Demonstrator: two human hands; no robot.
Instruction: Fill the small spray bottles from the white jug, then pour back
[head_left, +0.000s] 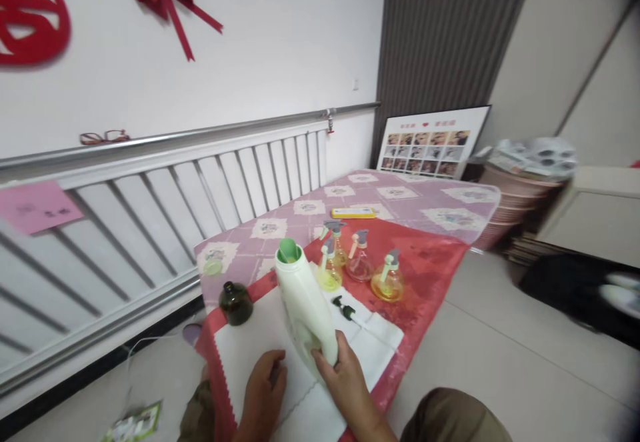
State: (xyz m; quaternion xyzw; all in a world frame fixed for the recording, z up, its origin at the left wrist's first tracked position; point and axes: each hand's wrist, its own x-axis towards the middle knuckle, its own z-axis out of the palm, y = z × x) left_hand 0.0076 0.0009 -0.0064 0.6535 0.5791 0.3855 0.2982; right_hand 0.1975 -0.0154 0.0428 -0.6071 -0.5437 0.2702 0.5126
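The right hand clasps the white jug (the left hand half-curls, fingers apart).

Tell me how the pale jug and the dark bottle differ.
The pale jug is long and has a handle; the dark bottle is smaller and squat, with no handle visible. The pale jug is held in the right hand, while the dark bottle stands upright, untouched. A green spout shows at the pale jug's mouth; the dark bottle has a short, narrow neck. Both appear uncapped.
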